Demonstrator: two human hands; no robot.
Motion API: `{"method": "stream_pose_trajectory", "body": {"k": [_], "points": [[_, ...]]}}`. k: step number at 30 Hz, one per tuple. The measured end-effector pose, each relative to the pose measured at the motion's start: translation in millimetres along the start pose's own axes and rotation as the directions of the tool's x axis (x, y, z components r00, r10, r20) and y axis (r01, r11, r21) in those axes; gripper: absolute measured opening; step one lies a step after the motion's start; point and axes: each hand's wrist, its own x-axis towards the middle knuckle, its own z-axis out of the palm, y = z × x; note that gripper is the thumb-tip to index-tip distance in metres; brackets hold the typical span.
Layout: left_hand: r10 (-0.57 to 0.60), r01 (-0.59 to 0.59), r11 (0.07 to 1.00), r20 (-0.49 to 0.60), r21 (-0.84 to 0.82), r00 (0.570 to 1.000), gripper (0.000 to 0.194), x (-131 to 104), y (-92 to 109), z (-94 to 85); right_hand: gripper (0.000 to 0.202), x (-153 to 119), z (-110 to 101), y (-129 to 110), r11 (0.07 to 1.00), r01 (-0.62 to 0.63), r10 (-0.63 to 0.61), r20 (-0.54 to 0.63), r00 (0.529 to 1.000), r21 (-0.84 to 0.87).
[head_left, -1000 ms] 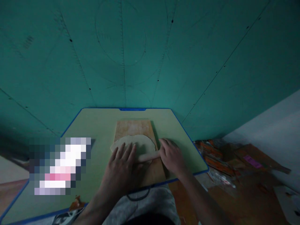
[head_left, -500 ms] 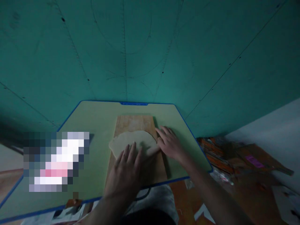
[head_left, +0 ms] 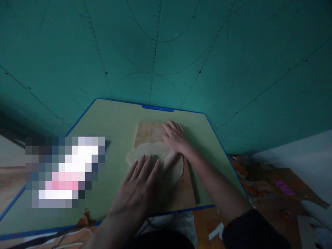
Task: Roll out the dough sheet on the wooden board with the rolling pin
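A flat sheet of pale dough (head_left: 145, 149) lies across a wooden board (head_left: 147, 131), its right part hanging near the board's right edge. My left hand (head_left: 138, 183) rests on the dough's near left side, fingers stretched and spread. My right hand (head_left: 177, 138) reaches over the far right part of the board, fingers extended and palm down at the dough's edge. Between the two palms runs a pale, rod-like ridge (head_left: 170, 159); I cannot tell whether it is a rolling pin or a fold of dough. Both palms' undersides are hidden.
Beneath the board is a pale green tabletop (head_left: 114, 121) with a blue rim. A pixelated object (head_left: 75, 166) lies on its left. A green wall (head_left: 166, 69) rises behind. Flattened cardboard (head_left: 293, 186) and other clutter lie on the floor at right.
My right hand has moved from beside the board's right edge up and inward over the board and dough edge. My left hand stays on the dough. The camera view has shifted and tilted.
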Motion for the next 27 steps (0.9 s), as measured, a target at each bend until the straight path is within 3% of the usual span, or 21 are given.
{"method": "stream_pose_trajectory", "body": {"k": [4,8,12,15,20,22,24,27], "points": [[-0.002,0.002,1.000,0.020,0.012,1.000,0.067,-2,25,-4.3,0.056,-6,-1,4,1.000,0.016,-0.016,0.011,1.000,0.002],[0.034,-0.034,0.999,0.006,0.033,0.999,0.070,0,54,-9.9,0.056,-56,-3,28,1.000,0.004,-0.005,-0.039,0.999,-0.007],[0.070,-0.069,0.997,-0.026,0.034,0.997,0.065,3,60,-13.0,0.056,-90,-6,44,0.995,0.067,-0.072,-0.062,0.995,-0.081],[0.061,-0.060,0.997,-0.012,0.046,0.998,0.060,10,43,-12.0,0.057,-74,-8,40,0.992,0.101,-0.104,-0.033,0.994,-0.070],[-0.044,0.040,0.998,0.063,0.053,0.997,0.049,23,-4,-12.6,0.051,1,-1,12,0.998,0.059,-0.059,-0.008,0.998,0.014],[-0.049,0.046,0.998,0.063,0.042,0.997,0.049,22,-14,-12.0,0.048,22,2,3,0.998,0.045,-0.044,-0.034,0.998,0.035],[-0.038,0.036,0.999,0.049,0.037,0.998,0.050,18,-13,-10.0,0.045,29,3,0,0.997,0.047,-0.041,-0.104,0.994,0.063],[0.024,-0.027,0.998,0.039,0.059,0.999,0.056,11,5,-8.4,0.042,12,4,10,0.992,0.056,-0.031,-0.209,0.977,0.115]]}}
